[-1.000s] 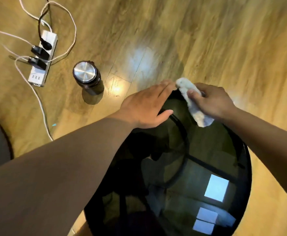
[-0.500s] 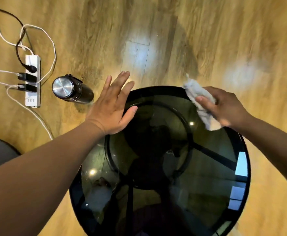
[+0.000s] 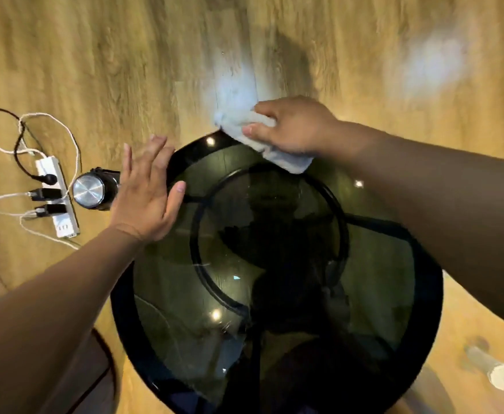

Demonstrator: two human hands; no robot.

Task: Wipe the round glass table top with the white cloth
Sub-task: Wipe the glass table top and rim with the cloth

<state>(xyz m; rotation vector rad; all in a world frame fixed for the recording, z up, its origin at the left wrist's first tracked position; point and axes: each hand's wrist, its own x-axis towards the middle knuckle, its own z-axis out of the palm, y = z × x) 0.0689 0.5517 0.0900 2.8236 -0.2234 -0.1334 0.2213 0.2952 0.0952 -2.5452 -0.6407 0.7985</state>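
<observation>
The round glass table top [image 3: 379,264] is dark and reflective, with a black rim and a ring frame visible below it. My right hand [image 3: 292,127] is shut on the white cloth [image 3: 259,141], pressing it onto the far edge of the glass. Part of the cloth sticks out past the rim to the upper left. My left hand [image 3: 146,192] rests flat on the left rim with its fingers spread and nothing in it.
A dark flask with a shiny metal lid [image 3: 91,192] stands on the wooden floor just left of my left hand. A white power strip [image 3: 61,201] with plugs and trailing cables lies further left. A pale cylindrical object [image 3: 496,369] lies on the floor at lower right.
My right hand has slid the cloth leftward along the far rim. My left hand has stayed on the left rim, though it sits lower and further left in the picture as the view shifted.
</observation>
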